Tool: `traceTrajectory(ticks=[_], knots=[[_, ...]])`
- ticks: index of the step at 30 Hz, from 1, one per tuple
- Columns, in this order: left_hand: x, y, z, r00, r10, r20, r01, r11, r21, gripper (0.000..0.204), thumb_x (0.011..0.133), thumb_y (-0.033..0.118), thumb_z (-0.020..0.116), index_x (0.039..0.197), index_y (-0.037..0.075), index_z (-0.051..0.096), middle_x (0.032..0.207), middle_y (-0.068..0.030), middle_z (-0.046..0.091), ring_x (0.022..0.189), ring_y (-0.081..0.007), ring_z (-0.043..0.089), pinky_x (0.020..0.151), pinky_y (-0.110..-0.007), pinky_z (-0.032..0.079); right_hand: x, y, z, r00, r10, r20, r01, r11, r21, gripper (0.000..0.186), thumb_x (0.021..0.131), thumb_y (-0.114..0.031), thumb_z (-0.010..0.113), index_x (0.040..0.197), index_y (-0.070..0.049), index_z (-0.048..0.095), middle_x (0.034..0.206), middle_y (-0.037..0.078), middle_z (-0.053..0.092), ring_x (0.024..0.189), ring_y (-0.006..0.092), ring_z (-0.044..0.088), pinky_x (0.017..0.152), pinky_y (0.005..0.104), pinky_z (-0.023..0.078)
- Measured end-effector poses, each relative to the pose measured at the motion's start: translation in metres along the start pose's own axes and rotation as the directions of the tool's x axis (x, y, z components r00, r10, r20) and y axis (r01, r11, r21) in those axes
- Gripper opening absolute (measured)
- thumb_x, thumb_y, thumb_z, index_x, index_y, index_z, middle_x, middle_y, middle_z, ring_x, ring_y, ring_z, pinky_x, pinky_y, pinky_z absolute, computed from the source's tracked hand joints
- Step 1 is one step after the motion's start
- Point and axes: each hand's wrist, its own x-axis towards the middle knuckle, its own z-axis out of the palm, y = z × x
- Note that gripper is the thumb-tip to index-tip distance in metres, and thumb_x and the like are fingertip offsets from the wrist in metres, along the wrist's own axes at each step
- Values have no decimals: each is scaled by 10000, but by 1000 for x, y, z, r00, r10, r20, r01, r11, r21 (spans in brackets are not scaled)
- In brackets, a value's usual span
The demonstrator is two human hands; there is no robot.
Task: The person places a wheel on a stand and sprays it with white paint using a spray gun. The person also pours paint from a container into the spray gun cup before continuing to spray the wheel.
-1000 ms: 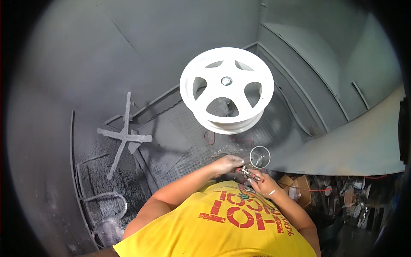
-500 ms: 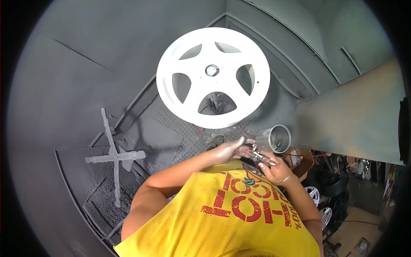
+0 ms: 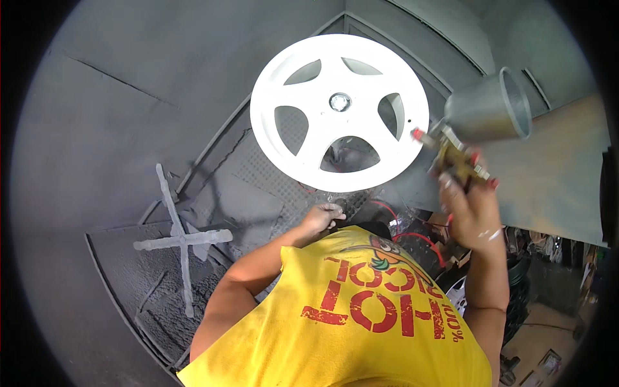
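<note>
From my feed, the left hand [image 3: 325, 219] has come off the spray gun [image 3: 459, 158] and sits alone, fingers curled, though I can't tell whether they pinch anything. Next along, the white wheel [image 3: 338, 124] lies ahead of and between the parted hands, and at far right the right hand [image 3: 476, 213] is clamped on the gun, now raised beside the wheel's right edge, so I judge the work has turned one-handed.

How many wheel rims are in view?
2 visible: a white five-spoke wheel rim at upper centre, and a partly hidden wheel rim at lower right. More may be hidden.
</note>
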Motion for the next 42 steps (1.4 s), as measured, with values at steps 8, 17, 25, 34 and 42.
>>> traceTrajectory(ticks=[8, 17, 25, 34, 42], knots=[[13, 4, 28, 996, -78, -42, 53, 910, -411, 363, 1039, 267, 511, 1366, 111, 482, 1354, -38, 579, 1090, -172, 541, 923, -349, 426, -1, 19, -45, 969, 151, -193, -181, 972, -148, 420, 984, -26, 497, 1392, -2, 401, 957, 69, 628, 632, 82, 495, 564, 253, 440], [23, 9, 40, 981, -75, -178, -30, 850, -526, 269, 1050, 244, 466, 1252, 96, 565, 1203, -21, 651, 1004, -166, 591, 857, -323, 449, 8, 12, -23, 988, 119, 95, -111, 990, -90, 328, 976, 3, 457, 1304, 13, 458, 987, 118, 618, 573, 141, 544, 565, 318, 480], [32, 5, 33, 990, -105, -98, 38, 849, -527, 340, 1077, 255, 349, 1294, 66, 529, 1252, -38, 625, 932, -140, 560, 805, -282, 462, 26, 24, -1, 971, 67, 228, -69, 998, 1, 330, 974, -25, 488, 1298, 30, 477, 995, 158, 601, 887, 235, 620, 823, 344, 498], [52, -2, 27, 991, -103, -84, 51, 876, -480, 258, 1060, 228, 390, 1199, 106, 570, 1105, -15, 659, 836, -120, 555, 739, -269, 457, 7, -15, -44, 968, 234, 89, -241, 966, 89, 367, 1018, -118, 493, 1357, 11, 438, 992, 82, 600, 685, 88, 532, 635, 233, 451], [56, 3, 30, 994, -73, -82, 22, 864, -503, 172, 1030, 275, 505, 1111, 152, 594, 939, 20, 632, 783, -100, 556, 673, -247, 459, 16, -13, -66, 949, 312, 42, -312, 950, -7, 276, 1020, -173, 503, 1206, 31, 511, 762, 24, 563, 588, 69, 477, 528, 247, 402]])
